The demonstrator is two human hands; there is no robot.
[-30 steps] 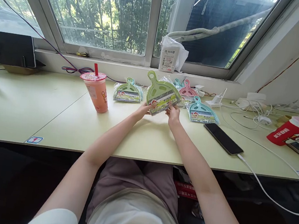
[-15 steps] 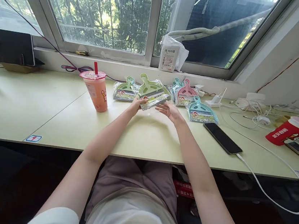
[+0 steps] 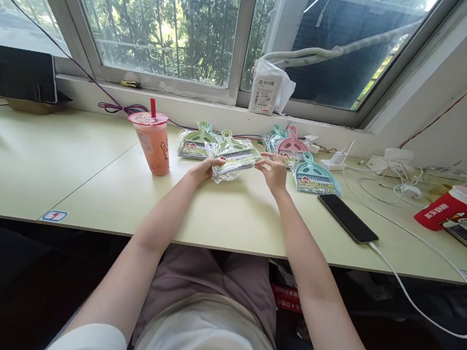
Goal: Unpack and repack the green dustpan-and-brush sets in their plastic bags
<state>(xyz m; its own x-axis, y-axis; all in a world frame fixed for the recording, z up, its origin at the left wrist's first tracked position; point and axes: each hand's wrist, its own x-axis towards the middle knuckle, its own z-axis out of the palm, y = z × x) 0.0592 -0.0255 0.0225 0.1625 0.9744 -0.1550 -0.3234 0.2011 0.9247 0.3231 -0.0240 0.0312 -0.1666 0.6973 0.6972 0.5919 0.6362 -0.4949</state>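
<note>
A green mini dustpan-and-brush set [image 3: 236, 155] in clear plastic wrap is held low over the table, tilted, with its handle pointing away from me. My left hand [image 3: 205, 170] grips its left lower corner. At its right end, the fingers of my right hand [image 3: 273, 171] close on the edge of the wrap. Just behind to the left lies another green wrapped set [image 3: 198, 142]. To the right of my right hand are a pink set [image 3: 293, 142], a blue set [image 3: 317, 175] and a partly hidden teal one [image 3: 276, 133].
On the left stands a cup of pink drink [image 3: 152, 145] with a red straw. A black phone [image 3: 347, 218] on a white cable lies right. Farther right are tangled chargers [image 3: 403, 176] and a red cup [image 3: 442, 211]. A tablet [image 3: 18, 73] leans at the far left.
The held green set has come down and turned flatter. My right hand has gone from open, palm up, below it to fingers on its right edge.
</note>
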